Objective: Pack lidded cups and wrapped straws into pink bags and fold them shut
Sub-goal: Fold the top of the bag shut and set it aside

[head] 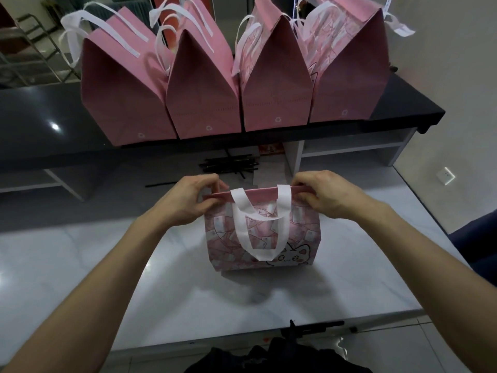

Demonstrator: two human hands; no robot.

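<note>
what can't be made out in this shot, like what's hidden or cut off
- Head view: what the pink bag holds is hidden, since its folded top, pinched by the left hand and right hand, covers it.
- Contents of the four bags on the black counter are hidden by their closed tops.
- The black straws lie partly under the counter's shadow, too small to count.
- A dark object at the bottom edge is cut off.

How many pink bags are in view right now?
5. Four stand in a row on the black counter: far left, second, third, far right. The fifth bag is on the white table, its top pinched by both hands. Others may be out of frame.
</note>
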